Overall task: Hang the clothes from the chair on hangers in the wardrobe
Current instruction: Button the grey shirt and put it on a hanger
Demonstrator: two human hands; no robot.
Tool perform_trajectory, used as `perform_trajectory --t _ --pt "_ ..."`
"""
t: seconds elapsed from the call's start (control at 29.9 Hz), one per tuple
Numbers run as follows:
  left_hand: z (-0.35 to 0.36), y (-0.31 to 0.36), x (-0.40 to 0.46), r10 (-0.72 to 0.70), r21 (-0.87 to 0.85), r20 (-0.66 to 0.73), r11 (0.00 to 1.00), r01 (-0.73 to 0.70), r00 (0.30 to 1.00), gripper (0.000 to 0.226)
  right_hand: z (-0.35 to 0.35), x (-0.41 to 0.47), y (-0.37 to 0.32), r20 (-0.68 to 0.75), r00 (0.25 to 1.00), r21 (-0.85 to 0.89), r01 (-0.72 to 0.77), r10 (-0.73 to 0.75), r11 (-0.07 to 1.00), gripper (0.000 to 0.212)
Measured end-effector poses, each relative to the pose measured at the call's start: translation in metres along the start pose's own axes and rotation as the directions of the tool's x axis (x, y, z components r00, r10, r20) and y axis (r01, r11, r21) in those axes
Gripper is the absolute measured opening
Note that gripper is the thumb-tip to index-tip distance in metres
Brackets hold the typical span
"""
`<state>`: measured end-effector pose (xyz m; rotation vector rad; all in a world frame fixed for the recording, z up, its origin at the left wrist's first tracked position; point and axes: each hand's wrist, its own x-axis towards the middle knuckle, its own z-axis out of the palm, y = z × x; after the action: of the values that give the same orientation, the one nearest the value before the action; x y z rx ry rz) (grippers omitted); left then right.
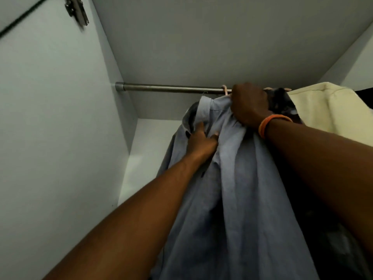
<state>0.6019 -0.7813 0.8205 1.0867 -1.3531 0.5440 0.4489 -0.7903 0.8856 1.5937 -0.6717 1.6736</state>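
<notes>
I see dim, flat, bluish light, deep shadow at lower right, motion blur on the hinge (76,10) at upper left, and wide-angle bending at the edges.

Inside the white wardrobe (60,118), a blue shirt (238,188) hung below the metal rail (167,88). The right hand (250,106) gripped its shoulder fabric; the left hand (199,140) pinched the front near the collar. A cream garment (327,110) hung just beside.
</notes>
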Motion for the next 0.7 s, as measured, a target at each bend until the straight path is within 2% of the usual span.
perform_trajectory --t 0.2,0.3,0.37,0.53,0.7 --pt "0.013 0.003 0.019 0.003 -0.001 0.131 1.0 -0.003 0.991 0.051 0.031 0.02 0.006 -0.027 0.999 -0.04 0.033 -0.034 0.999 0.027" --pt "0.019 0.003 0.023 0.034 0.015 0.186 0.999 -0.037 0.982 0.052 0.039 0.031 0.005 -0.083 0.995 -0.051 0.044 -0.048 0.998 0.027" --pt "0.02 0.006 0.026 0.043 0.003 0.166 0.999 -0.044 0.985 0.063 0.038 0.038 0.005 -0.101 0.994 -0.036 0.04 -0.043 0.999 0.027" --pt "0.02 -0.006 0.031 0.018 -0.032 0.142 0.999 -0.014 0.99 0.068 0.035 0.036 0.01 -0.136 0.99 -0.029 0.031 -0.035 0.999 0.027" --pt "0.017 -0.012 0.012 0.03 -0.008 0.111 1.0 -0.029 0.993 0.061 0.024 0.02 0.022 -0.138 0.99 -0.034 -0.009 0.004 0.999 0.029"
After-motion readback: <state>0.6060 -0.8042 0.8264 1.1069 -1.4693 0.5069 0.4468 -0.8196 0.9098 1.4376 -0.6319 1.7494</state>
